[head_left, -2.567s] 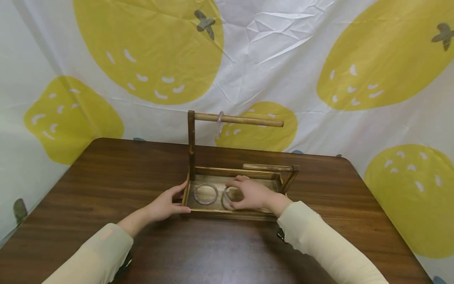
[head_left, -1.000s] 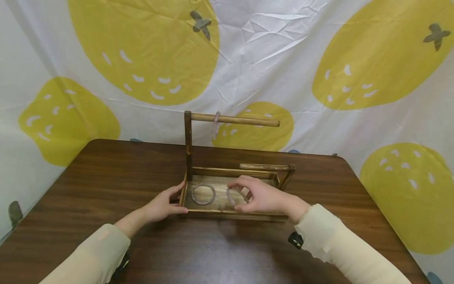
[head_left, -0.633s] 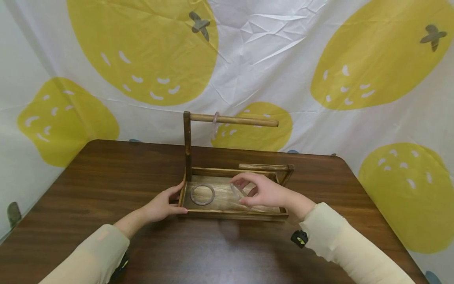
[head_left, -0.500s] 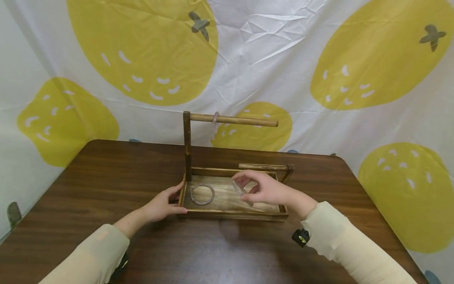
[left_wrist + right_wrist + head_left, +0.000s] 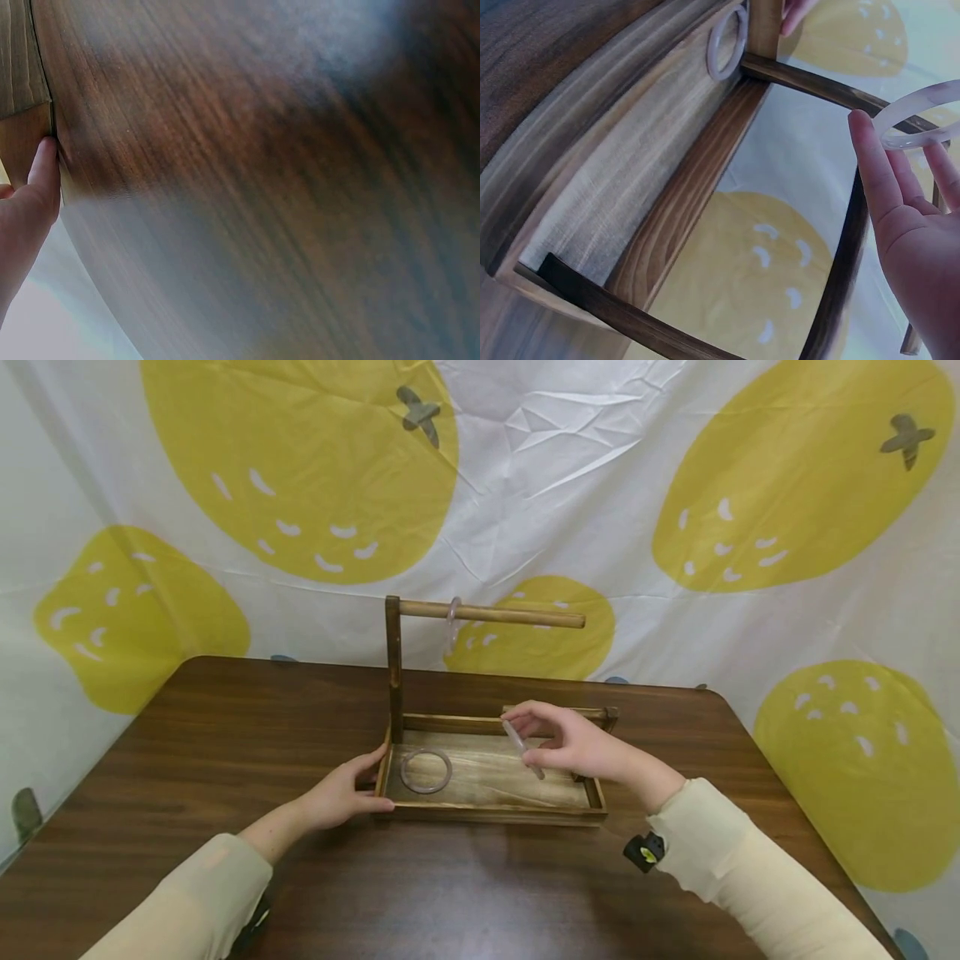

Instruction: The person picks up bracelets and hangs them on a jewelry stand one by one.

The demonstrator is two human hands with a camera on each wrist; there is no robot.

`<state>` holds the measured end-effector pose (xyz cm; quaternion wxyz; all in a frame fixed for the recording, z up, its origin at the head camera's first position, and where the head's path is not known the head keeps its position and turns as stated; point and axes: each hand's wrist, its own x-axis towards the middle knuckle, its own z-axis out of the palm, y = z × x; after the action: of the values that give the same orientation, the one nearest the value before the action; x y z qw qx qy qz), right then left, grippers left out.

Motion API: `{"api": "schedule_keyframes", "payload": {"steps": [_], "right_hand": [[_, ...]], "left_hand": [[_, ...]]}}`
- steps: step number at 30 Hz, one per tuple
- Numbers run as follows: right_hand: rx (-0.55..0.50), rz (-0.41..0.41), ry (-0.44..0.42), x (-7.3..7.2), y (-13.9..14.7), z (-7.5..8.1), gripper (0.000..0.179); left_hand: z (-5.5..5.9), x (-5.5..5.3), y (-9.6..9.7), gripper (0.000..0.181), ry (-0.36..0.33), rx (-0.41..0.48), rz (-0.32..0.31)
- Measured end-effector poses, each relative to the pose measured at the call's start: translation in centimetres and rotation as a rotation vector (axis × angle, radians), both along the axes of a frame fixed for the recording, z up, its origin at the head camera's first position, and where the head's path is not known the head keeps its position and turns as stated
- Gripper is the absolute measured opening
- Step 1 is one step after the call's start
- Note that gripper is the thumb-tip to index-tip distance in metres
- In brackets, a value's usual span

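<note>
In the head view, my right hand (image 5: 577,743) pinches a pale, translucent bangle (image 5: 517,739) between thumb and fingertips, tilted above the right half of a wooden tray stand (image 5: 495,815). The right wrist view has this bangle at its right edge, at the fingertips. A second bangle (image 5: 402,771) lies flat in the tray's left part. A third bangle (image 5: 452,627) hangs on the tall upper bar (image 5: 525,615). My left hand (image 5: 333,793) holds the tray's left end, thumb (image 5: 46,161) along the front corner and fingers at the end wall.
The lower bar (image 5: 600,713) rises at the tray's right end, partly hidden behind my right hand. Dark brown tabletop (image 5: 465,893) surrounds the stand. Behind the table hangs a white cloth (image 5: 585,518) printed with yellow fruit.
My right hand has lifted the bangle from the tray floor, moving up and to the right, and turned it nearly edge-on. My left hand keeps its place on the tray.
</note>
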<state>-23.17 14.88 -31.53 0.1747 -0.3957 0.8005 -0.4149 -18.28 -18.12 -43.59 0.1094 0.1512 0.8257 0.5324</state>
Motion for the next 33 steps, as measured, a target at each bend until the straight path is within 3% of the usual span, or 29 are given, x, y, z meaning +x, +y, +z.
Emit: {"api": "schedule_keyframes", "payload": {"steps": [17, 29, 33], "right_hand": [[-0.157, 0.018, -0.096, -1.0, 1.0, 1.4, 0.063], [-0.172, -0.027, -0.017, -1.3, 1.4, 1.8, 0.063], [-0.210, -0.062, -0.058, -1.4, 1.7, 2.1, 0.056]], "left_hand": [[-0.1, -0.1, -0.1, 0.092, -0.005, -0.009, -0.003], [-0.2, -0.1, -0.2, 0.092, -0.008, -0.009, 0.002], [-0.1, -0.1, -0.1, 0.092, -0.008, -0.003, 0.001]]}}
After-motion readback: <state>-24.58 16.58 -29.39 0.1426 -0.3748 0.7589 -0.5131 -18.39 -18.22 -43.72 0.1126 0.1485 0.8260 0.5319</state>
